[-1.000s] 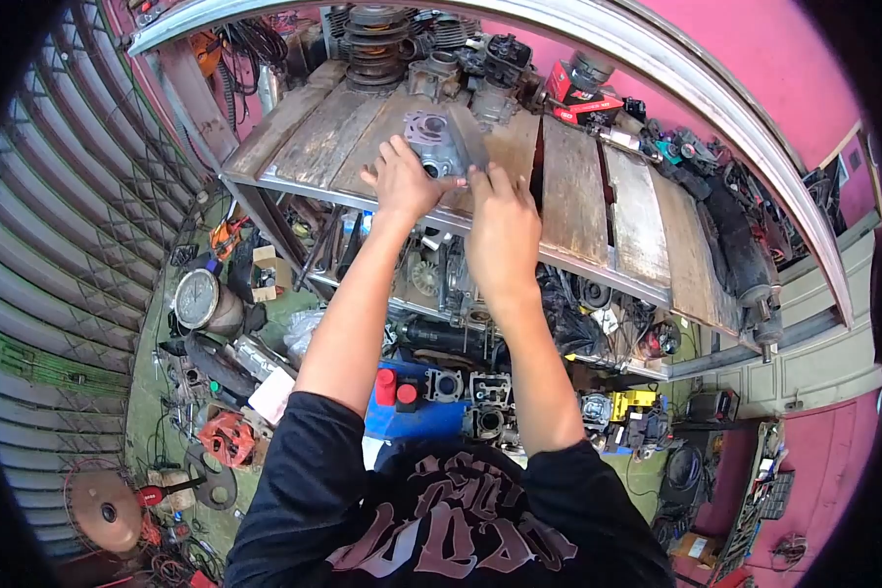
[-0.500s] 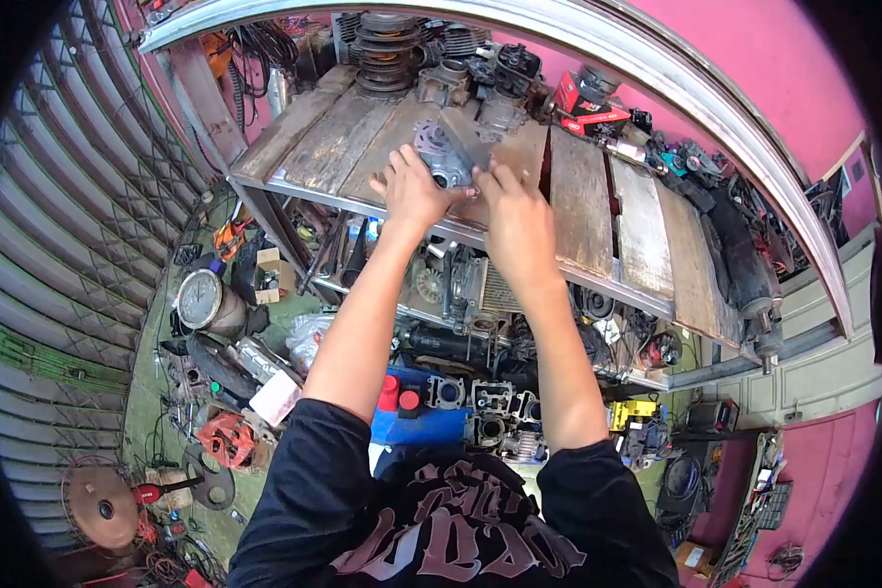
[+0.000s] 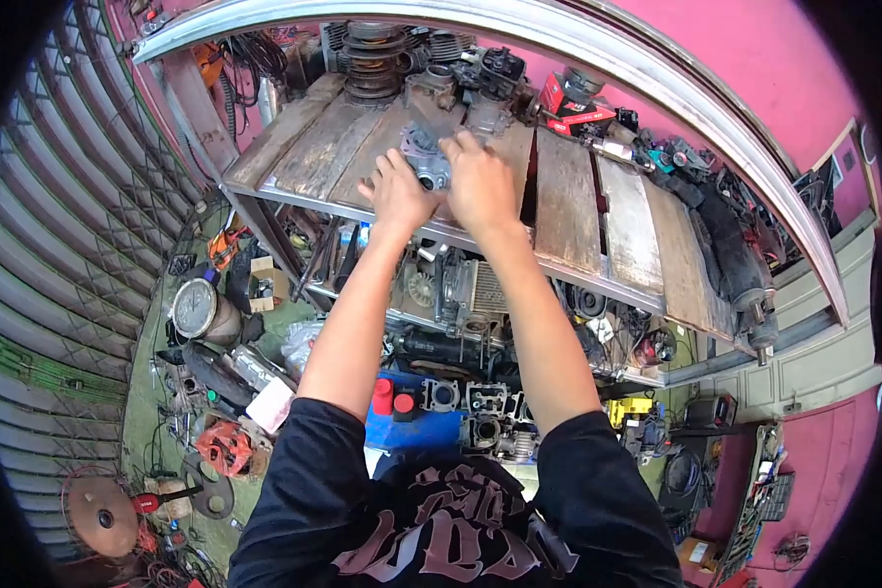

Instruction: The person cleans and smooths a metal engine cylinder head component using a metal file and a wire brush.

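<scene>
A grey metal engine part (image 3: 428, 172) with holes in its face lies on the wooden-plank shelf (image 3: 358, 181), close to the front edge. My left hand (image 3: 399, 194) grips its near left side, thumb along the near edge and fingers bent at the left. On the right, my right hand (image 3: 478, 186) is closed on a flat grey strip (image 3: 422, 135), smeared by motion, that slants across the part's top. The fingers of this hand hide the strip's near end.
Behind the part stand a finned cylinder (image 3: 374, 64) and other engine castings (image 3: 500, 73). A red box (image 3: 578, 113) sits at the back right. A metal beam (image 3: 519, 24) arches over the shelf. More engine parts (image 3: 485, 397) and a blue surface (image 3: 412, 431) are below.
My right hand has moved left and slightly up, and the strip now slants over the part's far left side. My left hand stays at the part. The view has shifted slightly.
</scene>
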`<state>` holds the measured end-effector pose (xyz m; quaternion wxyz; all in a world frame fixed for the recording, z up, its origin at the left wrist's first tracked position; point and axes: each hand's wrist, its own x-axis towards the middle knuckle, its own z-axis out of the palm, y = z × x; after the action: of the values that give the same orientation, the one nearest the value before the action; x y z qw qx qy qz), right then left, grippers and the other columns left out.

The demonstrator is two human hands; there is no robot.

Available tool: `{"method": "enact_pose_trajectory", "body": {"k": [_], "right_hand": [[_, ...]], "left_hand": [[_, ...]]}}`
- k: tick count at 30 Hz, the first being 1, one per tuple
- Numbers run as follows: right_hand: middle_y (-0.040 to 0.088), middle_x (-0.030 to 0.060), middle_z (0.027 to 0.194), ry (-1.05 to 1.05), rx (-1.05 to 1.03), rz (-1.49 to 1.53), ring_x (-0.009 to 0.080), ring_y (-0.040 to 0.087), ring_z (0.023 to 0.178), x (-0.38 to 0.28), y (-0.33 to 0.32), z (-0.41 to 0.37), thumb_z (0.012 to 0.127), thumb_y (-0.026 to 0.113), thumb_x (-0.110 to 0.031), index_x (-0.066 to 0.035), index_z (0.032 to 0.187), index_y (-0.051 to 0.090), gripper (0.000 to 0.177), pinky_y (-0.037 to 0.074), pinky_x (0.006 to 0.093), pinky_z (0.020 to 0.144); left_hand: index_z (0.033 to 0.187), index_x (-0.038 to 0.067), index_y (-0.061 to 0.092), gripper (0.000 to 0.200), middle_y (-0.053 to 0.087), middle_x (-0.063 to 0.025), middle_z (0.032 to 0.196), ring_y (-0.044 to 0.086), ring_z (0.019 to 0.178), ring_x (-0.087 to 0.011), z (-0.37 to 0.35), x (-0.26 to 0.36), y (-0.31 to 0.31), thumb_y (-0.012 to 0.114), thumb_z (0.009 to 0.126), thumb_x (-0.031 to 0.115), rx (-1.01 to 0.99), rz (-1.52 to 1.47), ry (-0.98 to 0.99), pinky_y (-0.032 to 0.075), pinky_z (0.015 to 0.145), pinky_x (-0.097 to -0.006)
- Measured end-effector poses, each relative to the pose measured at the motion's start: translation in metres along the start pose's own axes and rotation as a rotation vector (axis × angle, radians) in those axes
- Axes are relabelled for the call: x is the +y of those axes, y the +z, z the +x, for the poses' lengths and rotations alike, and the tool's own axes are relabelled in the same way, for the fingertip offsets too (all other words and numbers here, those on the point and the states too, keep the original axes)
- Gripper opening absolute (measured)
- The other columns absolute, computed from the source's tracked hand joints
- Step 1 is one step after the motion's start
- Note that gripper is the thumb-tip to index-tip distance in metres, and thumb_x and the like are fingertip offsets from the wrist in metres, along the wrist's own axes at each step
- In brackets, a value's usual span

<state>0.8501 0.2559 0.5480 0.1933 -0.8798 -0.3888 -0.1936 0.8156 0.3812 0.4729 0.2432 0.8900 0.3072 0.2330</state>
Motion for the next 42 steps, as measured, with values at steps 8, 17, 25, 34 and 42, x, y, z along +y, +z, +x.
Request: {"method": "enact_pose_trajectory", "body": {"k": [8, 17, 25, 34, 42], "right_hand": [[0.068, 0.0155, 0.126, -0.135, 0.181, -0.051, 0.0396, 0.071, 0.109, -0.002, -0.001, -0.069, 0.084, 0.065, 0.003, -0.007, 0.128, 0.07, 0.046, 0.054, 0.0485, 0.108], [0.069, 0.0144, 0.113, 0.044, 0.039, -0.086, 0.0355, 0.075, 0.1, -0.014, 0.021, 0.016, 0.09, 0.06, -0.01, -0.007, 0.108, 0.07, 0.021, 0.06, 0.047, 0.09], [0.07, 0.0164, 0.122, -0.082, 0.176, -0.002, 0.0375, 0.072, 0.109, -0.012, -0.017, -0.064, 0.081, 0.063, 0.004, -0.006, 0.122, 0.07, 0.043, 0.059, 0.0472, 0.092], [0.068, 0.0215, 0.128, 0.356, 0.29, 0.24, 0.0456, 0.066, 0.115, 0.071, -0.018, -0.107, 0.076, 0.062, 0.011, -0.007, 0.133, 0.066, 0.06, 0.055, 0.0509, 0.099], [0.07, 0.0209, 0.124, 0.561, 0.176, 0.006, 0.043, 0.067, 0.114, 0.143, 0.016, -0.135, 0.078, 0.069, 0.001, -0.008, 0.131, 0.068, 0.054, 0.054, 0.0506, 0.1]], "left_hand": [[0.138, -0.002, 0.039, 0.103, 0.051, -0.0252, 0.136, 0.052, 0.134, -0.0469, 0.002, -0.008, 0.011, 0.093, 0.068, 0.051, 0.057, -0.046, 0.03, 0.024, 0.113, -0.0737], [0.136, -0.003, 0.041, 0.077, 0.053, -0.0273, 0.134, 0.053, 0.131, -0.0481, 0.005, -0.008, 0.011, 0.081, 0.079, 0.03, 0.05, 0.006, 0.039, 0.023, 0.113, -0.0743], [0.138, -0.003, 0.038, 0.1, 0.051, -0.0274, 0.138, 0.05, 0.136, -0.0478, 0.003, -0.007, 0.007, 0.09, 0.072, 0.051, 0.037, -0.04, 0.004, 0.022, 0.113, -0.075], [0.142, -0.002, 0.035, 0.119, 0.05, -0.0245, 0.14, 0.049, 0.138, -0.0439, -0.002, -0.002, 0.003, 0.095, 0.062, 0.063, 0.007, 0.023, 0.012, 0.026, 0.115, -0.0688], [0.143, -0.001, 0.035, 0.12, 0.051, -0.0255, 0.141, 0.053, 0.134, -0.0466, -0.001, -0.006, 0.007, 0.094, 0.061, 0.066, 0.033, 0.036, 0.018, 0.028, 0.113, -0.0678]]}}
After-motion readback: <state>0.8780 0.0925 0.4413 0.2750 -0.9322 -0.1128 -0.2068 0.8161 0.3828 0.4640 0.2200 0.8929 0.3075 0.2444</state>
